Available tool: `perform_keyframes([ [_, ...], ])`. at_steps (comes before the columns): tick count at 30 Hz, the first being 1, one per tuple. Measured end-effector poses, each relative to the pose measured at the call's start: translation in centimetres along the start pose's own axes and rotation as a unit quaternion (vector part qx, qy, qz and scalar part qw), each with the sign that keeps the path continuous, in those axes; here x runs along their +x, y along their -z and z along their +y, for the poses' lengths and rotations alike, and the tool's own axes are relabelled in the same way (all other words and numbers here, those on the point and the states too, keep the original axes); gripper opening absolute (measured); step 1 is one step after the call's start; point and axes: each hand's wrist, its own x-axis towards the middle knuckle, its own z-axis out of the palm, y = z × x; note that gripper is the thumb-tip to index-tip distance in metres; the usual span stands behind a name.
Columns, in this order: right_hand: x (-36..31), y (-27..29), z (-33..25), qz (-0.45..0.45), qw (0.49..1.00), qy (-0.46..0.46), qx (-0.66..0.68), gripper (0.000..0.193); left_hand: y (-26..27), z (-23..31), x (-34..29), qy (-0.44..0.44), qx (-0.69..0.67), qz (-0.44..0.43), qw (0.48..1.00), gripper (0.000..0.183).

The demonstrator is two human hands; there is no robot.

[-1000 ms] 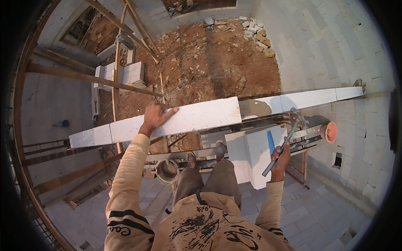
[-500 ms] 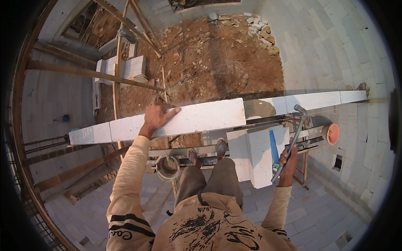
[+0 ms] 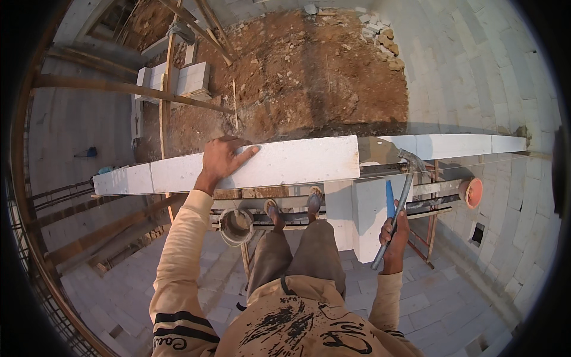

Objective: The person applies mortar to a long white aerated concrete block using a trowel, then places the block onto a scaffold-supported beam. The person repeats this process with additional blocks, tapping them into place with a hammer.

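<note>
A long white block [image 3: 297, 160] lies along the top of a white block wall, its right end meeting a patch of grey mortar [image 3: 372, 152]. My left hand [image 3: 223, 159] rests flat on the block's left part, fingers spread over its top. My right hand [image 3: 394, 235] grips the shaft of a metal hammer [image 3: 398, 202], whose head points up toward the wall top near the block's right end. My sandalled feet [image 3: 294, 208] stand on a scaffold plank just below the wall.
A bucket [image 3: 236, 226] sits on the scaffold by my left foot. A loose white block [image 3: 369, 214] with a blue tool [image 3: 389, 199] stands at my right. An orange pot [image 3: 471, 191] hangs at the scaffold's right end. Bare earth [image 3: 309, 77] and wooden poles [image 3: 125, 88] lie far below.
My right hand has lowered the hammer and moved it down and right, away from the wall top. My left hand stays on the block.
</note>
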Motion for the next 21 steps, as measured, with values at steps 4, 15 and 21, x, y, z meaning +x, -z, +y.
perform_keyframes([
  [4,-0.6,-1.7,1.5,-0.031,0.99,-0.033,-0.132,0.04,-0.2,-0.1,0.1,-0.014,0.006,0.022,1.0,0.062],
  [15,-10.7,4.5,1.3,0.021,0.909,0.13,-0.394,0.048,0.2,0.3,-0.1,-0.019,-0.02,0.032,0.999,0.056],
  [21,-12.4,3.2,-2.6,-0.066,0.766,0.366,-0.525,0.048,-0.1,0.1,-0.2,-0.049,-0.026,0.08,0.995,0.05],
])
